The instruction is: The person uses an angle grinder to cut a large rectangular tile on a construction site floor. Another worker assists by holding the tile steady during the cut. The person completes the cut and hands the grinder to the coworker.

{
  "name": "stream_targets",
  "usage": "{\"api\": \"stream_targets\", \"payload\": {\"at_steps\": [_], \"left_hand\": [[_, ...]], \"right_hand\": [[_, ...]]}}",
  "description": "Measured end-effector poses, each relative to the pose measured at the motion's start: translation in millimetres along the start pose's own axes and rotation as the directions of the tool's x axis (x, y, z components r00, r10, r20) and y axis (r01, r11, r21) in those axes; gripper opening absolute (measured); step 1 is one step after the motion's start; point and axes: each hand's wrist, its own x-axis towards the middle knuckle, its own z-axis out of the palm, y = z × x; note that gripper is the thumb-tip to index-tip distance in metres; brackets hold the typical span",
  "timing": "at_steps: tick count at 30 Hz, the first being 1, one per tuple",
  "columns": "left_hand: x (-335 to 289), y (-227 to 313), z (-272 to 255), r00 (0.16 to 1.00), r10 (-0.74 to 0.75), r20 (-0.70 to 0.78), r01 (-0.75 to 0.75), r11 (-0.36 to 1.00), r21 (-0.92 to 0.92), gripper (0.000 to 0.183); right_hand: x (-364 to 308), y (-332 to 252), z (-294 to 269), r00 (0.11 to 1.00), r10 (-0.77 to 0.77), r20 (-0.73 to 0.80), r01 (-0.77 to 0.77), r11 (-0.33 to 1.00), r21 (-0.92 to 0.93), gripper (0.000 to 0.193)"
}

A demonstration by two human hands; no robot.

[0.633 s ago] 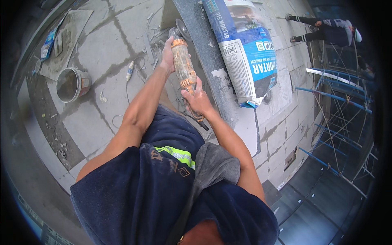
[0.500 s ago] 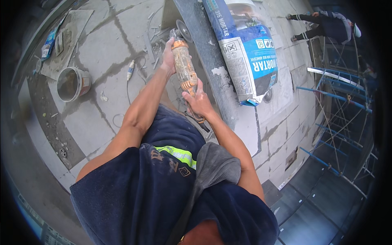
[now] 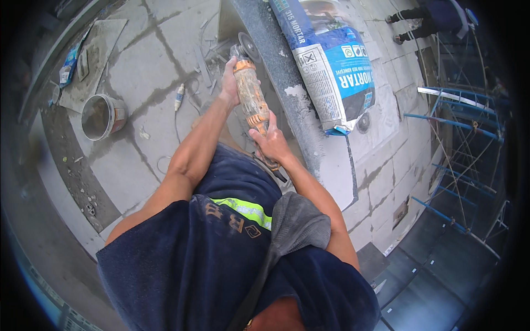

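A dusty orange angle grinder [image 3: 252, 91] is held in both of my hands, its body running away from me. My left hand [image 3: 229, 84] closes around the front of the body, just below the grinder's head. Farther back, my right hand [image 3: 273, 142] wraps the rear handle, with the index finger lying along the casing. The grey cutting disc [image 3: 249, 47] stands at the far end, close to the edge of a long grey slab [image 3: 301, 124]. Whether disc and slab touch I cannot tell. A dark cord leaves the handle's rear end.
On the right lies a blue and white mortar bag [image 3: 337, 71]. A bucket [image 3: 117, 116] stands left on the tiled floor, near a cable connector [image 3: 179, 95] and a board [image 3: 113, 34] with a blue packet. Blue scaffolding [image 3: 452, 125] and another person [image 3: 441, 16] are at far right.
My grip on the grinder is the same, and the grinder has hardly moved. The view has shifted slightly, so the other person now appears higher and partly cut off.
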Motion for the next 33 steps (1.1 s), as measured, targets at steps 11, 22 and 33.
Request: {"api": "stream_targets", "payload": {"at_steps": [11, 22, 33], "left_hand": [[-71, 28, -16, 0.985, 0.149, -0.081, -0.154, 0.986, -0.063, 0.076], [-157, 27, -29, 0.936, 0.339, -0.089, -0.347, 0.934, -0.083, 0.083], [-136, 67, -45, 0.943, 0.315, -0.107, -0.328, 0.935, -0.137, 0.079]], "right_hand": [[-14, -16, 12, 0.977, -0.120, 0.174, 0.146, 0.978, -0.147, 0.099], [-23, 11, 46, 0.889, -0.424, 0.171, 0.446, 0.887, -0.121, 0.102], [0, -26, 69, 0.934, -0.341, 0.111, 0.354, 0.927, -0.128, 0.099]]}}
